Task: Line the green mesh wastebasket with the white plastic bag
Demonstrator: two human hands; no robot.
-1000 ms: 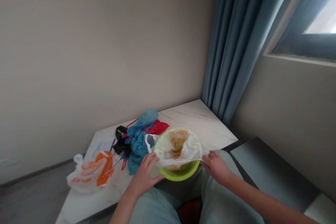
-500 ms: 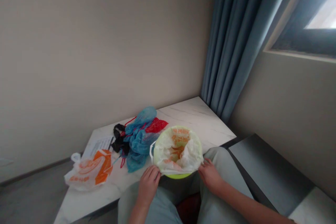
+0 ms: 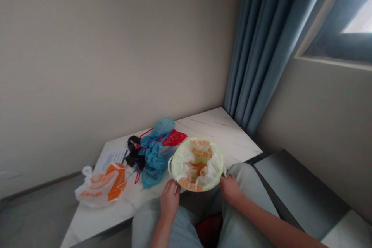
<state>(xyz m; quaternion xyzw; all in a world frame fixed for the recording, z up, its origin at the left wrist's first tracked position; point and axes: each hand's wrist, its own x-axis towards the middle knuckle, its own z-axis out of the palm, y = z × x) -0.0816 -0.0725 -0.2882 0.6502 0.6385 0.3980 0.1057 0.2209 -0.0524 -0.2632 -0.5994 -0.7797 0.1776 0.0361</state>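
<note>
A light-green bucket [image 3: 188, 143] sits above my lap at the table's near edge. A white plastic bag [image 3: 186, 166] with orange print lines it, its edge folded over the near rim. My left hand [image 3: 171, 198] is closed, pinching the bag's edge at the bucket's near left. At the near right, my right hand [image 3: 231, 190] is closed on the bag beside a loose white end of it. The fingertips of both hands are partly hidden. A white handle loop sticks out at the bucket's left side.
Blue plastic bags [image 3: 157, 159], a red bag [image 3: 174, 137] and a black bag [image 3: 135, 157] lie heaped on the white marbled table [image 3: 209, 120]. A white-and-orange bag [image 3: 101, 188] lies left, by a printed sheet [image 3: 112, 159]. A dark bench [image 3: 302, 193] stands right.
The bag's near edge has come down over the bucket's front rim, covering the green that showed there. Both hands stay at the rim; the left has shifted slightly right.
</note>
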